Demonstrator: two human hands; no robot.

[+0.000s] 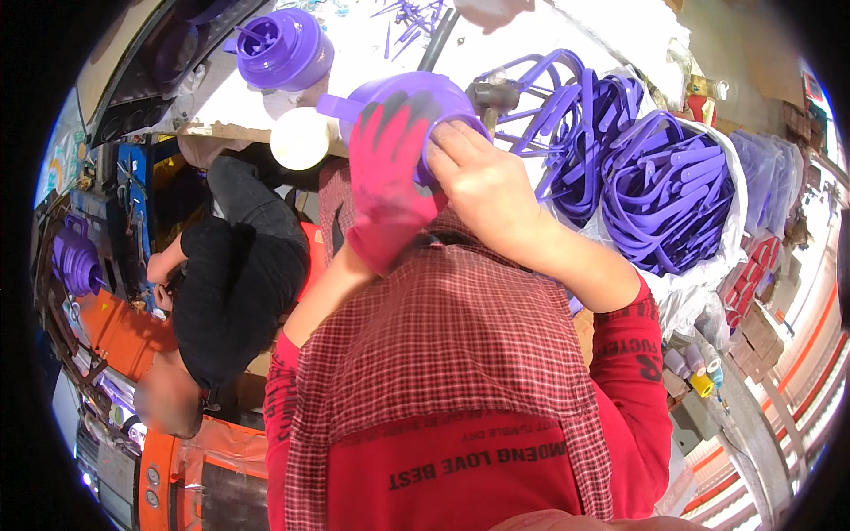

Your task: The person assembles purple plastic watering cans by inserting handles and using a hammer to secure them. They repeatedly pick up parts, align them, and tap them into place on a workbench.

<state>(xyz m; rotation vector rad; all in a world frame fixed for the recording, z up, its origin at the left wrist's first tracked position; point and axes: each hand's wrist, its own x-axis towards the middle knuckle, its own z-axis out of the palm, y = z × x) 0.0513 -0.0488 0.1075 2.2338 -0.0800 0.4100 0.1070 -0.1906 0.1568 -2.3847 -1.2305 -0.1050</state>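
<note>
At the near edge of the white worktable I have a round purple plastic vessel [403, 86] with a short arm sticking out at its left. My left hand [390, 177], in a red glove with dark fingertips, is laid along its side and holds it. My bare right hand [482, 181] grips the vessel's rim, its fingertips bent into the opening and partly hidden there. A hammer [492, 96] lies just beyond my right hand, its dark handle pointing away. A similar purple vessel [283, 51] stands at the left of the table.
A white sack [728, 208] at the right overflows with purple plastic strap handles [664, 181]. Thin purple scraps [412, 19] lie at the far side. A pale round disc [299, 139] is at the table's near edge. A person in black [243, 274] sits close on the left by orange machinery [212, 473].
</note>
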